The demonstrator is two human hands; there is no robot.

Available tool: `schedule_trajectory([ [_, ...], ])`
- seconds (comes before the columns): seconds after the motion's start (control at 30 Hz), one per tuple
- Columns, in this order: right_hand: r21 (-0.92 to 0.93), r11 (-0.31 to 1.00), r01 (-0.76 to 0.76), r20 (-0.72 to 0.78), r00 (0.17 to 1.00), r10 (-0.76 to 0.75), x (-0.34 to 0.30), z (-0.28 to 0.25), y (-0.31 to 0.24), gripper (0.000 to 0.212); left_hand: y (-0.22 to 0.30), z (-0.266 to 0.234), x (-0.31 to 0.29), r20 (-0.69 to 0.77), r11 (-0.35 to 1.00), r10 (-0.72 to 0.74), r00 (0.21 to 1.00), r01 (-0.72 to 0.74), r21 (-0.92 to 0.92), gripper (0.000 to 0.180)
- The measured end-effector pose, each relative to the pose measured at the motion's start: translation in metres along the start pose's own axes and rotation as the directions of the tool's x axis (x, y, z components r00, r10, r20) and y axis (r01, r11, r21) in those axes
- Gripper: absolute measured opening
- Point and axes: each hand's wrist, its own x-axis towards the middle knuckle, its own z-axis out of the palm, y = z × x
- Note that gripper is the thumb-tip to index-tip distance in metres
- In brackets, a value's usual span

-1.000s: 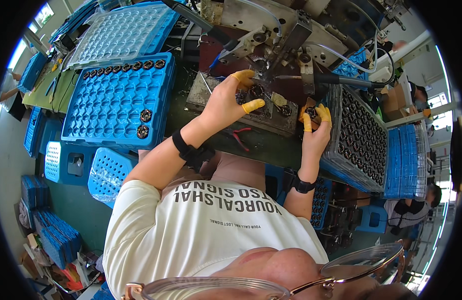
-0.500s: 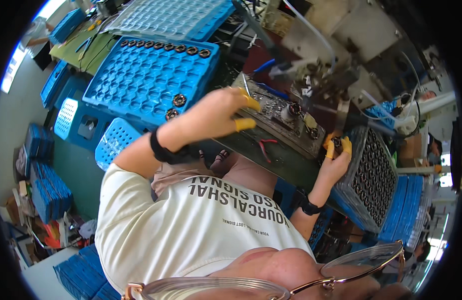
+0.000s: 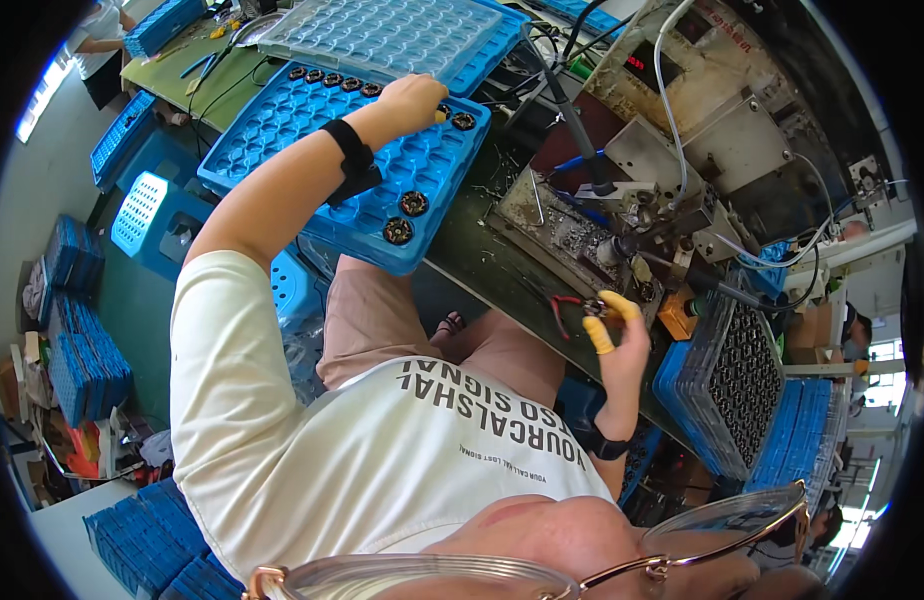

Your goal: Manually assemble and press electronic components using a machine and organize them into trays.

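My left hand (image 3: 414, 103) reaches over a blue moulded tray (image 3: 282, 165), fingers bent down. Its yellow-covered fingertip touches a small dark motor stator (image 3: 444, 109) in the far row; much of the grip is hidden behind the hand. Beside it sits another stator (image 3: 463, 121), and two more lie at the tray's near right, including one stator (image 3: 414, 203). My right hand (image 3: 622, 345) pinches a dark round stator (image 3: 595, 308) between two yellow-covered fingertips, above the bench edge. Red-handled pliers (image 3: 559, 316) lie close to those fingers.
A metal machine (image 3: 682, 170) with a fixture plate (image 3: 552, 225) covered in shavings stands ahead. A steep stack of filled trays (image 3: 737, 385) is at right. A clear tray (image 3: 382, 40) lies beyond the blue one. Blue stools (image 3: 147, 215) stand at left.
My left hand has moved from beside the fixture up to the tray's far row, its fingers closing down. My right hand has come left from beside the stacked trays, still holding a stator.
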Motion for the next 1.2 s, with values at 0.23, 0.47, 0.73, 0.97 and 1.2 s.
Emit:
schedule_trajectory([
  [0.23, 0.129, 0.990, 0.063, 0.273, 0.957, -0.097, 0.054, 0.070, -0.046, 0.041, 0.006, 0.008, -0.002, 0.009, 0.990, -0.062, 0.998, 0.060, 0.131, 0.026],
  [0.47, -0.020, 0.898, 0.439, 0.126, 0.892, -0.434, 0.125, 0.171, -0.063, 0.037, 0.009, 0.010, -0.004, -0.027, 0.992, -0.061, 0.998, 0.063, 0.108, 0.024],
  [0.73, -0.218, 0.884, 0.414, 0.140, 0.909, -0.392, 0.133, 0.193, -0.068, 0.036, 0.011, 0.009, -0.008, -0.044, 0.996, -0.074, 0.996, 0.076, 0.043, 0.025],
  [0.97, -0.141, 0.885, 0.443, 0.118, 0.895, -0.430, 0.124, 0.186, -0.065, 0.024, 0.012, 0.007, -0.004, -0.047, 0.991, -0.114, 0.992, 0.117, 0.066, 0.024],
  [1.2, -0.043, 0.904, 0.425, 0.101, 0.902, -0.419, 0.098, 0.168, -0.068, 0.023, 0.009, 0.005, -0.003, -0.044, 0.989, -0.146, 0.988, 0.146, -0.008, 0.026],
])
